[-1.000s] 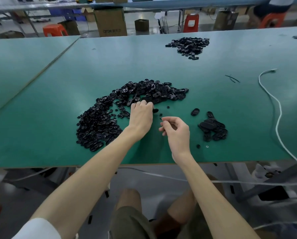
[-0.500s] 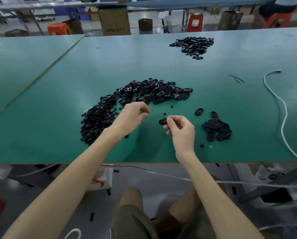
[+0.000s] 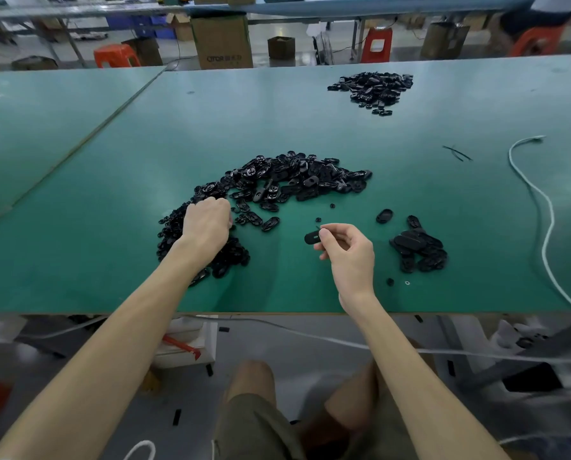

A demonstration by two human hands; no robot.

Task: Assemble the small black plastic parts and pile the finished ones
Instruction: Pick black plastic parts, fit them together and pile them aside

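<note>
Green counter point(image 3: 78, 227), workshop behind; right grip point(image 3: 350, 257) pinches one black part point(image 3: 311, 238) just above it; left grip point(image 3: 207, 222) has swung back into the loose heap point(image 3: 294, 180), fingers hidden, can't tell if closed on anything; guess it's fetching the mate; finished pile point(image 3: 418, 250) waits at right.

The left hand point(image 3: 207, 224) hides whether its curled fingers point(image 3: 222, 204) grip anything from the pile point(image 3: 294, 180).

One marking, only partly legible
You can read "QTOR" on the far cardboard box point(image 3: 222, 38); the rest blurs
</note>
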